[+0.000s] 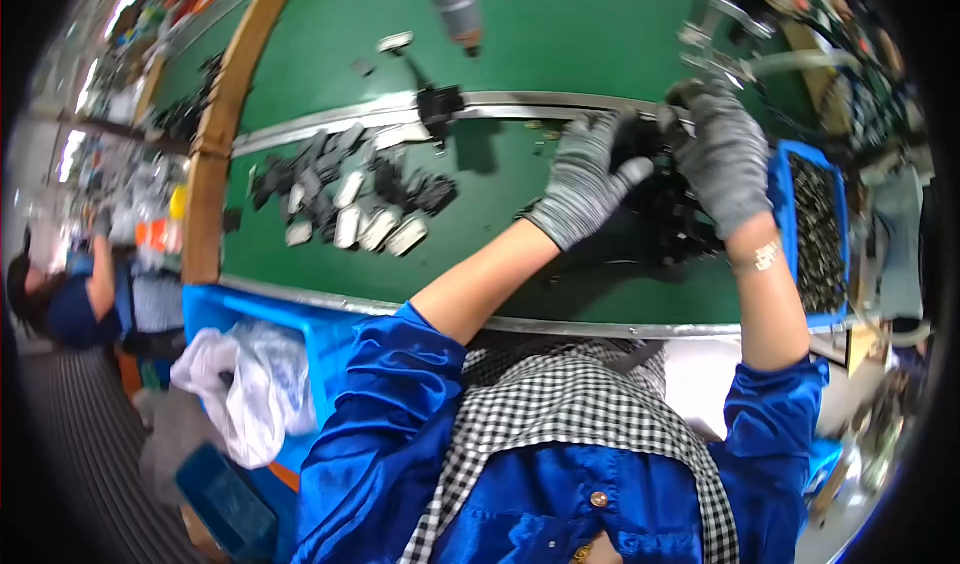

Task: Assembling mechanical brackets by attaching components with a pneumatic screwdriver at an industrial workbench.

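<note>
Both my hands wear grey knit gloves and meet over a black plastic part point(645, 144) at the right of a green work surface point(560, 24). My left hand point(588, 176) grips that part from the left, thumb stretched toward it. My right hand point(722, 154) closes on it from the right and above. Under the hands lies a heap of black parts point(665, 229).
A pile of black and white small parts point(345, 196) lies at the left. A metal rail point(540, 104) crosses the surface, with a black fixture point(438, 107) on it. A powered screwdriver point(455, 9) hangs above. A blue bin of dark pieces point(815, 229) stands right. Another person point(70, 299) sits far left.
</note>
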A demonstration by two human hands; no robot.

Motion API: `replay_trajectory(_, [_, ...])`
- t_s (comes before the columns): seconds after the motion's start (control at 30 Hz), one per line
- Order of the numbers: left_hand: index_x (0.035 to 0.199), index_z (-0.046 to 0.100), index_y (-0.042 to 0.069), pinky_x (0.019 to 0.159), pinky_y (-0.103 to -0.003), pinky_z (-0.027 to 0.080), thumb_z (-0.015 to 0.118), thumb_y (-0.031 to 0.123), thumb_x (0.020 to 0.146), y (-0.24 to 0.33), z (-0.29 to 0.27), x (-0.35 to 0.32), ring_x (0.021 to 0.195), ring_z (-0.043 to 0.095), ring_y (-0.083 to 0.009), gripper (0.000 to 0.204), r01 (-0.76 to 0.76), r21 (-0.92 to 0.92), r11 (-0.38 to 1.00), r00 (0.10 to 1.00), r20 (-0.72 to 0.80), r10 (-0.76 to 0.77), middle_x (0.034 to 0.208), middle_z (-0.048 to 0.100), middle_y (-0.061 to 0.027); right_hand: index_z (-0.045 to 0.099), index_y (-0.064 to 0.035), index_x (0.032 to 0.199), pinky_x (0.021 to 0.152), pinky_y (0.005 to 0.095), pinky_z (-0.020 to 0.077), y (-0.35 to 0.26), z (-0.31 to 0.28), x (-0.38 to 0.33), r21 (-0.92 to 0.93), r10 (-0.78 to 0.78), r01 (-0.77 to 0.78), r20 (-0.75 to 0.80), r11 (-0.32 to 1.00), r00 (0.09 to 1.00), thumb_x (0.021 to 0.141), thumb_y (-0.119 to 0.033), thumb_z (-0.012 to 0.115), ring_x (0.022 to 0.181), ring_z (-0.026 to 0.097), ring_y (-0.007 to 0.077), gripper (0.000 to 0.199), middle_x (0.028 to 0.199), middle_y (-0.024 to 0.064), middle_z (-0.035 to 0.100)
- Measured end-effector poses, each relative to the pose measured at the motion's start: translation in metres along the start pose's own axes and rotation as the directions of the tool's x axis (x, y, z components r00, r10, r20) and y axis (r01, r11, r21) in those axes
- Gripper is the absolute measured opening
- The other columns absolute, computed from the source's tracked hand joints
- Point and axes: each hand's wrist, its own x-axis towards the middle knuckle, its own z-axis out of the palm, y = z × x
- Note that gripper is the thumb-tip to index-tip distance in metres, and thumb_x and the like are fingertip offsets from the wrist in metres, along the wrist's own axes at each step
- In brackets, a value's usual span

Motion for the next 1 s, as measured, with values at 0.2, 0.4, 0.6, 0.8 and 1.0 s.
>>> replay_trajectory(0.2, [0.103,0.064,0.007,0.087,-0.046,0.048,0.067,0.017,0.086,-0.010,-0.110,-0.072,0.098,0.058,-0.0361,0.020,0.040,0.094,0.995,0.996,-0.080,-0.033,0.100,0.062,-0.0157,0.068,-0.0072,0.100,0.082,0.0412,0.0527,-0.094,0.037,0.007,0.473,-0.451,0.292,0.267,0.831,0.852,0.077,-0.008,0.070,0.091,0.065,0.0327,0.023,0.093,0.0136,0.066])
replay_trajectory(0.4, [0.104,0.068,0.005,0.085,-0.042,0.050,0.070,0.023,0.087,-0.092,-0.220,-0.116,0.092,0.062,-0.0320,0.024,0.342,0.513,0.787,0.930,-0.303,-0.207,0.097,0.063,-0.0162,0.068,-0.0114,0.108,0.085,0.0410,0.0526,-0.165,0.117,0.000,0.295,-0.724,0.662,0.320,0.689,0.611,0.081,-0.016,0.067,0.093,0.064,0.0296,0.027,0.103,0.0117,0.064])
replay_trajectory(0.6, [0.111,0.069,0.011,0.090,-0.044,0.048,0.073,0.035,0.084,-0.123,-0.258,-0.094,0.098,0.061,-0.0329,0.037,0.408,0.723,0.558,0.909,-0.266,-0.320,0.105,0.063,-0.0167,0.066,-0.0120,0.111,0.085,0.0409,0.0522,-0.158,0.132,0.004,0.214,-0.670,0.654,0.440,0.725,0.598,0.085,-0.016,0.063,0.096,0.063,0.0298,0.027,0.101,0.0122,0.064])
replay_trajectory(0.8, [0.114,0.070,0.015,0.101,-0.043,0.045,0.072,0.044,0.082,-0.130,-0.262,-0.045,0.113,0.059,-0.0347,0.043,0.340,0.805,0.486,0.868,-0.069,-0.492,0.122,0.062,-0.0165,0.066,-0.0088,0.109,0.084,0.0393,0.0531,-0.147,0.112,0.005,0.379,-0.408,0.275,0.337,0.884,0.848,0.092,-0.012,0.057,0.097,0.064,0.0319,0.020,0.104,0.0139,0.063])
replay_trajectory(1.0, [0.110,0.072,0.015,0.106,-0.042,0.042,0.072,0.042,0.083,-0.123,-0.243,-0.010,0.118,0.058,-0.0338,0.039,0.297,0.817,0.494,0.790,0.081,-0.608,0.124,0.064,-0.0149,0.065,-0.0052,0.109,0.082,0.0394,0.0540,-0.140,0.088,-0.007,0.615,-0.319,0.127,0.212,0.778,0.924,0.088,-0.006,0.064,0.089,0.066,0.0320,0.020,0.096,0.0155,0.066])
